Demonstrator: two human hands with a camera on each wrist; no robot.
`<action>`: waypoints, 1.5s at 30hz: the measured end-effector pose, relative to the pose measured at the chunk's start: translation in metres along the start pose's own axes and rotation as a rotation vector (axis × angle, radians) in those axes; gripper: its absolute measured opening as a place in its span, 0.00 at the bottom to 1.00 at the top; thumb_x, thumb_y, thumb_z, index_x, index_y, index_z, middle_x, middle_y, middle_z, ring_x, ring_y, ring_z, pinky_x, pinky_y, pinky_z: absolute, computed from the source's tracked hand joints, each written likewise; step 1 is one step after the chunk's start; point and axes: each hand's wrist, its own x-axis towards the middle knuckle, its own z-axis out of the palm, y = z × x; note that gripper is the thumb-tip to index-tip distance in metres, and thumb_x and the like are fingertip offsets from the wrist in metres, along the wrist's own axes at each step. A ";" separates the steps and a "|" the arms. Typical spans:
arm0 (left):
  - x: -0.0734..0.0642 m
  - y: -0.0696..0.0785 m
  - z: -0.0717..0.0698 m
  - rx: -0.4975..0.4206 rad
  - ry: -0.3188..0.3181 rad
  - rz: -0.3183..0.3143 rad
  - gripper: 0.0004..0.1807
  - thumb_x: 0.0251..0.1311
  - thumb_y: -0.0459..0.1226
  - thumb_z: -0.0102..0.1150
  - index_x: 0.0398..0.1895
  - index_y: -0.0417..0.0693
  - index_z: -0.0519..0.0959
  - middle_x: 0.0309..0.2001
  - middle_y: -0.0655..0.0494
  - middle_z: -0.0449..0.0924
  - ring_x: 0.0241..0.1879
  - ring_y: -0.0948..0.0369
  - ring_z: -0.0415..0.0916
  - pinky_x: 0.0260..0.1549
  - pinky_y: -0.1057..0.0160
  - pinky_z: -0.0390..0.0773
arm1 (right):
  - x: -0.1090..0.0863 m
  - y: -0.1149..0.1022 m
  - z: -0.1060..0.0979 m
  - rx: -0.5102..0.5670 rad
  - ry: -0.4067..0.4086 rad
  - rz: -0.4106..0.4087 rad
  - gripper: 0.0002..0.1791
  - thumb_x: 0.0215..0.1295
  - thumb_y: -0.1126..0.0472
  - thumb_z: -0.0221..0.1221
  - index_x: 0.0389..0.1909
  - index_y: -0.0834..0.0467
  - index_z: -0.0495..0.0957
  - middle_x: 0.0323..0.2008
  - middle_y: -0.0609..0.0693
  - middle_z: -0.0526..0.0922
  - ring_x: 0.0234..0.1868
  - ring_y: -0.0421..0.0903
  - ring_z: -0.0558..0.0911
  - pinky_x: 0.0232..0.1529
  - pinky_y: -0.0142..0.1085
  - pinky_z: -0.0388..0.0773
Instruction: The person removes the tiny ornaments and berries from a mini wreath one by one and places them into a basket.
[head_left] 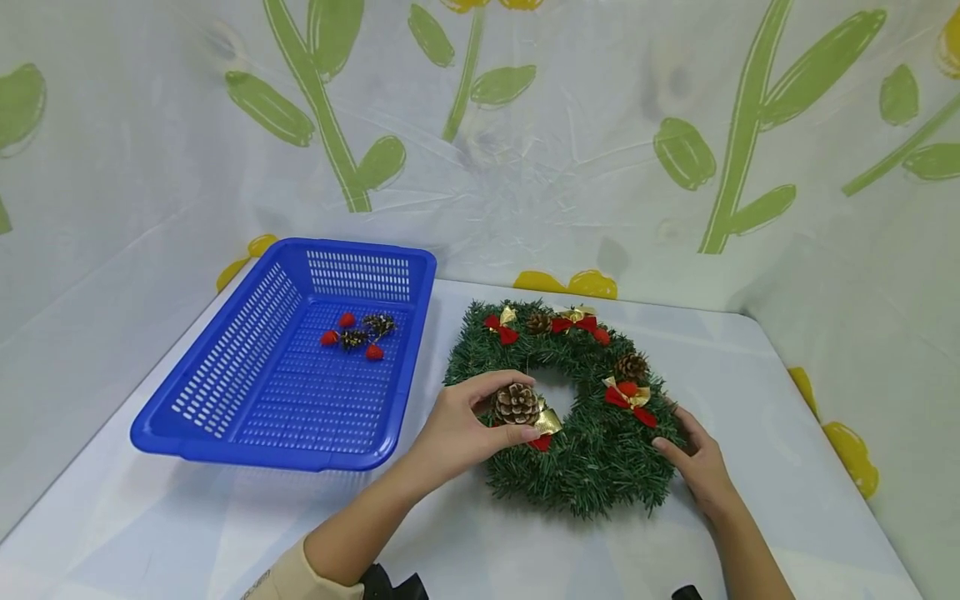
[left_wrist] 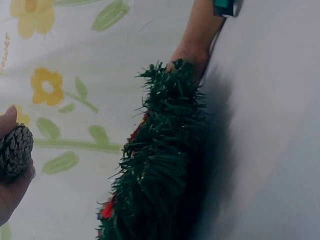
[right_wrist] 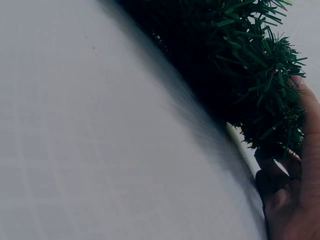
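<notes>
A brown pine cone [head_left: 517, 404] with pale scale tips is pinched between the thumb and fingers of my left hand [head_left: 461, 429], over the left part of a green wreath [head_left: 585, 475]. The left wrist view shows the same pine cone [left_wrist: 16, 150] apart from the wreath's side. My right hand [head_left: 701, 467] grips the wreath's right edge, thumb on top and fingers behind; the right wrist view shows those fingers [right_wrist: 280, 195] around the needles. Red bows [head_left: 630, 400] with gold ribbon, red berries and smaller pine cones [head_left: 632, 365] decorate the wreath. A gold ribbon [head_left: 547, 419] shows beside the held cone.
A blue plastic basket [head_left: 405, 392] stands to the left on the white table [head_left: 450, 533]. Inside it lie several red berries [head_left: 374, 352] and small gold-flecked cones [head_left: 378, 324]. A flower-patterned curtain [head_left: 570, 167] hangs behind the table.
</notes>
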 end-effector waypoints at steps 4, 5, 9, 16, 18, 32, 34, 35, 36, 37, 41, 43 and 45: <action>0.000 0.008 -0.006 -0.002 -0.040 -0.004 0.25 0.48 0.36 0.72 0.53 0.53 0.79 0.51 0.56 0.79 0.47 0.62 0.79 0.49 0.67 0.77 | 0.000 0.000 0.000 -0.007 0.003 0.001 0.35 0.69 0.63 0.53 0.71 0.69 0.49 0.66 0.60 0.62 0.51 0.18 0.59 0.44 0.11 0.63; 0.001 0.009 -0.008 -0.002 -0.049 0.000 0.25 0.48 0.36 0.72 0.53 0.52 0.79 0.51 0.55 0.79 0.47 0.61 0.79 0.49 0.66 0.77 | 0.000 0.000 -0.001 -0.013 -0.002 0.010 0.35 0.69 0.63 0.52 0.71 0.69 0.49 0.67 0.67 0.58 0.52 0.19 0.59 0.44 0.11 0.63; 0.001 0.016 -0.016 0.011 -0.080 0.002 0.25 0.48 0.36 0.72 0.53 0.51 0.79 0.50 0.55 0.80 0.47 0.62 0.79 0.48 0.66 0.78 | 0.000 0.000 -0.003 -0.022 -0.013 0.033 0.36 0.69 0.64 0.52 0.71 0.69 0.47 0.69 0.72 0.52 0.64 0.42 0.63 0.44 0.10 0.61; 0.002 0.023 -0.032 0.080 -0.120 0.017 0.26 0.49 0.35 0.71 0.55 0.51 0.78 0.54 0.54 0.78 0.51 0.60 0.77 0.51 0.63 0.76 | 0.002 -0.002 -0.004 -0.009 -0.034 0.059 0.38 0.69 0.62 0.53 0.72 0.69 0.45 0.70 0.72 0.47 0.68 0.70 0.51 0.43 0.10 0.58; 0.003 0.025 -0.037 0.095 -0.117 0.009 0.26 0.49 0.35 0.71 0.55 0.52 0.78 0.55 0.54 0.77 0.52 0.59 0.76 0.52 0.62 0.76 | 0.002 -0.001 -0.003 -0.008 -0.026 0.046 0.37 0.69 0.63 0.53 0.72 0.69 0.46 0.70 0.71 0.49 0.69 0.63 0.55 0.44 0.10 0.59; 0.010 0.044 -0.077 0.149 -0.158 -0.156 0.25 0.50 0.36 0.71 0.54 0.53 0.78 0.47 0.52 0.80 0.41 0.58 0.77 0.35 0.62 0.77 | 0.002 -0.002 -0.002 0.001 -0.020 0.038 0.36 0.69 0.63 0.53 0.71 0.68 0.47 0.70 0.71 0.50 0.69 0.65 0.54 0.45 0.11 0.59; 0.011 0.046 -0.083 0.134 -0.167 -0.178 0.25 0.50 0.35 0.70 0.54 0.50 0.78 0.46 0.51 0.80 0.41 0.57 0.77 0.35 0.62 0.78 | 0.002 -0.001 -0.001 0.001 -0.013 0.019 0.36 0.69 0.63 0.53 0.71 0.68 0.48 0.69 0.67 0.54 0.68 0.51 0.60 0.45 0.11 0.61; 0.012 0.048 -0.085 0.134 -0.170 -0.191 0.25 0.50 0.35 0.70 0.55 0.49 0.78 0.46 0.51 0.80 0.41 0.57 0.76 0.34 0.62 0.78 | 0.001 -0.001 -0.001 0.005 -0.007 0.007 0.35 0.69 0.63 0.53 0.71 0.69 0.50 0.68 0.62 0.58 0.65 0.43 0.63 0.45 0.12 0.62; 0.014 0.049 -0.088 0.138 -0.175 -0.202 0.25 0.50 0.35 0.70 0.55 0.49 0.78 0.46 0.51 0.81 0.41 0.57 0.76 0.34 0.62 0.78 | 0.001 0.000 0.000 0.009 -0.002 -0.003 0.34 0.69 0.63 0.53 0.70 0.69 0.51 0.66 0.54 0.62 0.62 0.34 0.64 0.45 0.12 0.63; 0.015 0.050 -0.090 0.150 -0.182 -0.211 0.25 0.50 0.35 0.70 0.55 0.49 0.78 0.46 0.51 0.80 0.40 0.58 0.75 0.34 0.63 0.77 | 0.001 0.000 0.000 0.010 0.003 -0.011 0.34 0.69 0.63 0.53 0.70 0.69 0.51 0.64 0.46 0.64 0.58 0.27 0.64 0.45 0.12 0.63; 0.021 0.054 -0.100 0.188 -0.212 -0.239 0.26 0.49 0.36 0.71 0.55 0.50 0.79 0.47 0.51 0.80 0.40 0.58 0.75 0.37 0.62 0.77 | 0.000 0.001 0.001 0.018 0.009 -0.024 0.33 0.68 0.64 0.54 0.69 0.69 0.52 0.59 0.38 0.64 0.51 0.17 0.61 0.45 0.13 0.64; 0.024 0.054 -0.106 0.204 -0.224 -0.246 0.26 0.48 0.36 0.71 0.55 0.51 0.79 0.47 0.51 0.80 0.40 0.57 0.75 0.38 0.61 0.77 | 0.000 0.000 0.001 0.019 0.003 -0.012 0.34 0.68 0.63 0.53 0.70 0.69 0.51 0.65 0.49 0.63 0.54 0.20 0.60 0.45 0.12 0.63; 0.027 0.053 -0.111 0.203 -0.233 -0.252 0.27 0.48 0.35 0.71 0.56 0.49 0.78 0.46 0.49 0.81 0.43 0.56 0.78 0.40 0.60 0.79 | 0.001 -0.001 0.000 0.015 -0.006 0.004 0.34 0.69 0.63 0.53 0.71 0.68 0.50 0.68 0.63 0.57 0.61 0.31 0.62 0.46 0.12 0.62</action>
